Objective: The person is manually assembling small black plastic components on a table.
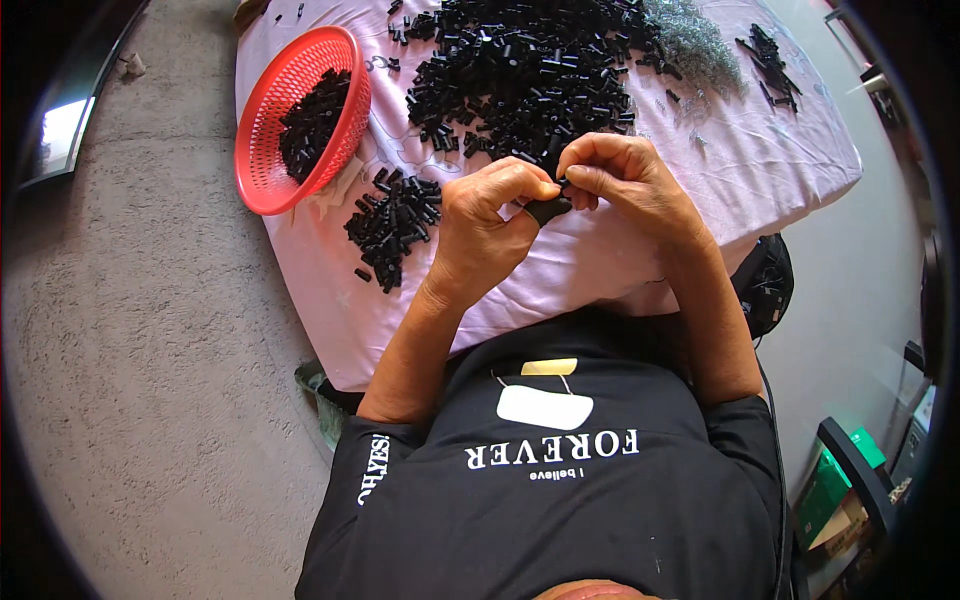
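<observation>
Both hands meet over the near side of the table, fingertips almost touching. My left hand is closed, thumb and fingers pinched on a small black piece; its exact shape is partly hidden by the fingers. From the right, my right hand is pinched against the same spot, and what lies between its fingertips is too small to make out. Just beyond the hands spreads a big heap of short black tube-like parts. A smaller pile of such black parts lies left of my left hand.
A red plastic basket holding more black parts tilts at the table's left edge. Small shiny metal pieces are heaped at the far right, near several longer black parts. A pink cloth covers the table.
</observation>
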